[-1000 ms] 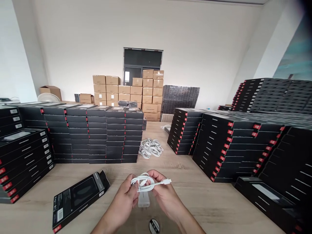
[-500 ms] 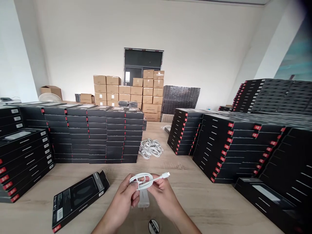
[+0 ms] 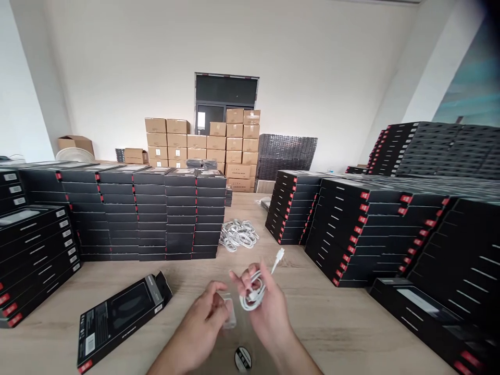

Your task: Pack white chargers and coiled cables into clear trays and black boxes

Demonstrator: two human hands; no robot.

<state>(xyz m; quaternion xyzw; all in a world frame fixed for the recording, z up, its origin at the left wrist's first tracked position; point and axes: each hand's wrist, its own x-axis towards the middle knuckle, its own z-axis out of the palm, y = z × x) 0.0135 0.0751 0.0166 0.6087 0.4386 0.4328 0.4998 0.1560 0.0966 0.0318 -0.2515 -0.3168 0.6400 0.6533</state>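
A coiled white charging cable is gripped in my right hand. Its plug end sticks up past my fingers, above the wooden table. My left hand is apart from the cable, thumb and index finger separated and slightly blurred. Just beside its fingertips lies a white power adapter on the table, partly hidden by that hand. Whether the fingers touch the adapter I cannot tell. To the left lies a black product box with its end flap raised.
Stacked black boxes form a wall at the left, and more black boxes stand at the right. A pile of white cables sits between them. Near the front edge is a round black-and-white label. Brown cartons fill the background.
Both hands held the coiled cable before; my left hand has let go and moved down beside the adapter. My right hand has turned the cable so its plug points more upward.
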